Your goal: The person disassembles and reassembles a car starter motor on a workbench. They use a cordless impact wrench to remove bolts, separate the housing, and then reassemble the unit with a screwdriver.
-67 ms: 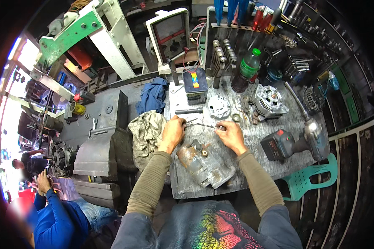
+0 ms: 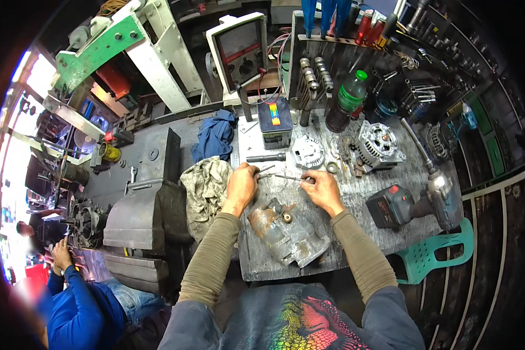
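Observation:
My left hand [image 2: 242, 188] is closed in a pinch on a thin metal piece [image 2: 266, 169], whose tip pokes out past the fingers; its exact kind is too small to tell. A thin dark rod [image 2: 289, 177] points leftward from my right hand [image 2: 324, 191], which is closed around its right end. The rod's left tip comes close to the piece at my left fingers; whether they touch I cannot tell. Below both hands, a worn, rusty metal housing [image 2: 291, 239] lies on the workbench [image 2: 356, 233]. Beyond them rest a dark cylindrical bar [image 2: 266, 157] and a round silver end cover [image 2: 307, 153].
An alternator [image 2: 380, 143] and a cordless impact wrench [image 2: 391, 205] sit to the right. A battery [image 2: 274, 123] and green-capped bottle [image 2: 349, 102] stand behind. Left are a grey rag [image 2: 207, 189] and blue cloth [image 2: 214, 134]. Another person in blue [image 2: 87, 303] works at far left.
Both hands stay nearly in place. The rod in my right hand has shifted very slightly; otherwise only a tiny shift of the whole view shows.

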Tool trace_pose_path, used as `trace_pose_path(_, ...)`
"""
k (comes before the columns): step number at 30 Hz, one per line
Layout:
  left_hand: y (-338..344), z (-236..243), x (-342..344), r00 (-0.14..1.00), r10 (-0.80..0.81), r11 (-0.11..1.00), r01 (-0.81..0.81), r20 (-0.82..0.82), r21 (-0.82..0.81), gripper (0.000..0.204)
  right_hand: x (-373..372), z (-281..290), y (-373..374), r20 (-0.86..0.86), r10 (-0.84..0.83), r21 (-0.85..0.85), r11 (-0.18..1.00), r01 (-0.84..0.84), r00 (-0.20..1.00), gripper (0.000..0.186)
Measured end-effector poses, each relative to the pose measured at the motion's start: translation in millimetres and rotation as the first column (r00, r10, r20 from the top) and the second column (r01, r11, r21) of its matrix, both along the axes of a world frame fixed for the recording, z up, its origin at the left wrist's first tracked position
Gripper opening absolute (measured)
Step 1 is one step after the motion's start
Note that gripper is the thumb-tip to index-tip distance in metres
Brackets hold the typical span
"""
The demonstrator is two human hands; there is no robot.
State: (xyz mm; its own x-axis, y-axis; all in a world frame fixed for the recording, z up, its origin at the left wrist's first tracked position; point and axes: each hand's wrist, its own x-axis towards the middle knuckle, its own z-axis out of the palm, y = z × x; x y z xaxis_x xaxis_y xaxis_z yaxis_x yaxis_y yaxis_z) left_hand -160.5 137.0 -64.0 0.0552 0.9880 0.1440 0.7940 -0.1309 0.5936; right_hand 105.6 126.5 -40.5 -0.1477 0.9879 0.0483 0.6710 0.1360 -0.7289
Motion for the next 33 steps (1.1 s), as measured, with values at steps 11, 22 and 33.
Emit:
trace_pose_path(11,33,-4,4,0.995,-0.081,0.995,0.077,-0.058,-0.064,0.020,-46,-36,40,0.212,0.131,-0.130,0.986,-0.105,0.969,0.027)
trace_pose_path(22,17,-6,6,1.000,-0.020,0.997,0.021,0.019,-0.069,0.037,-52,-43,31,0.145,0.068,-0.032,0.997,-0.064,0.987,0.036)
trace_pose_path(33,-59,21,-22,0.935,0.273,0.962,-0.269,0.227,-0.050,0.042,49,-3,-66,-0.426,-0.134,-0.214,0.976,0.044,0.895,0.036)
